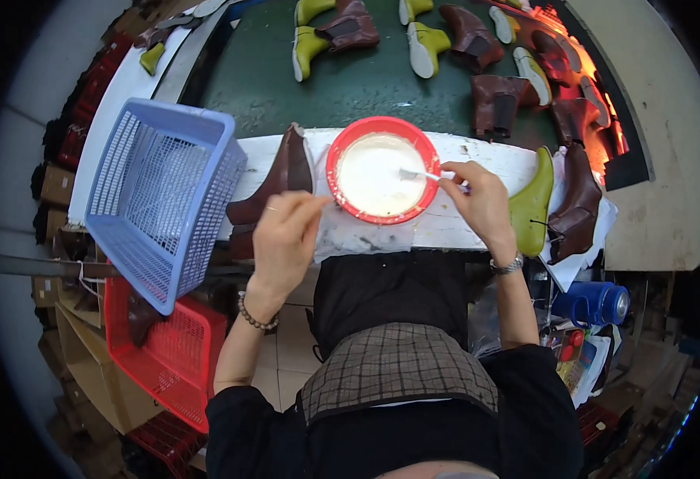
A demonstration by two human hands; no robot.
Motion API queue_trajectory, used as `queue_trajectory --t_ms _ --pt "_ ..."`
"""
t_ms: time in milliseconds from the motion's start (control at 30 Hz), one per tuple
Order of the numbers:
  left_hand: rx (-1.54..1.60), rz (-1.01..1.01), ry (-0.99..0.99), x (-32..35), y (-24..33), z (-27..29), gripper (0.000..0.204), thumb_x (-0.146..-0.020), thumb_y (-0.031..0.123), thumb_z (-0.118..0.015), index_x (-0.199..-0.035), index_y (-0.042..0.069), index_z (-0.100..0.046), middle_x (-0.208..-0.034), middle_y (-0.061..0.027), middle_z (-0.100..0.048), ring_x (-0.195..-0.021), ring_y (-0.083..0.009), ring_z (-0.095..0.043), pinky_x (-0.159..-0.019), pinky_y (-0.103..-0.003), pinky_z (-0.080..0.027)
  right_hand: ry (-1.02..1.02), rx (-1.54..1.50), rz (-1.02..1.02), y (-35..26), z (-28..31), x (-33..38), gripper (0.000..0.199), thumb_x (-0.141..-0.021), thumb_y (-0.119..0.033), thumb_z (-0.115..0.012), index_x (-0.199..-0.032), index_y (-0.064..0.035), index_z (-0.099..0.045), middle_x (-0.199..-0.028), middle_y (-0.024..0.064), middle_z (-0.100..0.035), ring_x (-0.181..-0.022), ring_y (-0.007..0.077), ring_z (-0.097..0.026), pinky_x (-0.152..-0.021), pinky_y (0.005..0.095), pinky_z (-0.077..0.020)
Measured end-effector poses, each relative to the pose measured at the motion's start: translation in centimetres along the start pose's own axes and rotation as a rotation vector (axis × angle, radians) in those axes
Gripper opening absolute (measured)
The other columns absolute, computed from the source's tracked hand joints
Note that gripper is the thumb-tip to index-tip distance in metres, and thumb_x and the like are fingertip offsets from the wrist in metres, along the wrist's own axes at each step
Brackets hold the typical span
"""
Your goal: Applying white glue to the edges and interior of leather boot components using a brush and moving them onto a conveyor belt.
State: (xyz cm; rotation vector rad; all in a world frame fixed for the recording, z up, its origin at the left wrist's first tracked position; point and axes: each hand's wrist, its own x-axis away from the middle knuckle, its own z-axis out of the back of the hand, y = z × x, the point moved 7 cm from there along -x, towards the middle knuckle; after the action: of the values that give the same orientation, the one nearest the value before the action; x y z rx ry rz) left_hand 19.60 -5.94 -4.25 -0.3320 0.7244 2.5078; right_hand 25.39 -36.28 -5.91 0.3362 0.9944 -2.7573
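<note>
The right hand (478, 195) pinches the handle of a small white brush (418, 173), whose head dips into the white glue filling a red bowl (382, 169). The bowl sits on the white surface (478, 156) directly ahead of the person. The left hand (286, 231) hovers just left of the bowl, fingers loosely curled and thumb extended toward its rim; whether it touches cannot be told. Behind that hand a brown boot upper (282, 176) leans on the surface. A blue plastic basket (162, 191) tilts at the left above a red crate (166, 359). A yellow-green shoe last (533, 199) lies to the right, with more brown boots on the green conveyor belt (350, 88) beyond.
</note>
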Motion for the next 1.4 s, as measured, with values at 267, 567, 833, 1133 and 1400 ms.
queue_trajectory --t_ms 267,567,833,1133,1400 --pt "0.133 0.379 0.087 -2.5 -11.2 0.9 0.069 -0.079 0.02 -0.078 -0.139 -0.003 -0.053 -0.122 -0.0243 -0.066 -0.112 -0.0402 -0.064 -0.099 -0.04 -0.049 -0.028 -0.113 -0.002 1.0 -1.2 -0.2 0.016 -0.089 -0.016 -0.074 -0.096 -0.0013 -0.076 -0.086 0.0146 -0.071 -0.072 0.0269 -0.068 -0.066 0.0344 -0.0522" --pt "0.776 0.562 -0.432 -3.4 -4.5 2.0 0.034 -0.087 0.01 -0.073 -0.116 -0.008 -0.067 -0.1 -0.0057 -0.072 -0.089 -0.0116 -0.063 -0.081 -0.029 -0.053 0.012 -0.461 0.265 -4.9 0.5 -2.8 0.011 -0.085 -0.005 -0.078 -0.096 -0.003 -0.077 -0.085 0.005 -0.067 -0.071 0.0111 -0.06 -0.062 0.0256 -0.045" --pt "0.921 0.662 -0.212 -3.6 -3.6 3.6 0.026 -0.087 0.01 -0.075 -0.108 -0.005 -0.071 -0.093 -0.0053 -0.072 -0.08 -0.0103 -0.064 -0.072 -0.025 -0.052 0.049 -0.346 0.444 -7.6 0.6 -3.5 0.014 -0.08 -0.008 -0.083 -0.093 -0.0067 -0.079 -0.085 0.0011 -0.068 -0.074 0.01 -0.059 -0.071 0.0261 -0.0423" --pt "0.804 0.571 0.162 -4.3 -4.0 5.6 0.027 -0.091 0.012 -0.073 -0.111 -0.005 -0.069 -0.094 -0.0051 -0.073 -0.078 -0.0103 -0.063 -0.071 -0.027 -0.051 0.043 -0.382 0.386 -7.7 -0.7 -1.4 0.014 -0.081 -0.01 -0.082 -0.093 -0.0045 -0.078 -0.084 0.0021 -0.067 -0.072 0.0134 -0.06 -0.064 0.0285 -0.0431" --pt "0.256 0.372 0.265 -3.9 -10.0 3.3 0.081 -0.085 0.028 -0.082 -0.147 -0.006 -0.042 -0.128 -0.021 -0.065 -0.116 -0.0251 -0.065 -0.096 -0.037 -0.052 -0.097 0.351 0.204 -2.0 -4.0 -2.5 0.013 -0.085 -0.021 -0.075 -0.092 -0.0101 -0.079 -0.084 0.004 -0.068 -0.072 0.024 -0.068 -0.063 0.0373 -0.0509"
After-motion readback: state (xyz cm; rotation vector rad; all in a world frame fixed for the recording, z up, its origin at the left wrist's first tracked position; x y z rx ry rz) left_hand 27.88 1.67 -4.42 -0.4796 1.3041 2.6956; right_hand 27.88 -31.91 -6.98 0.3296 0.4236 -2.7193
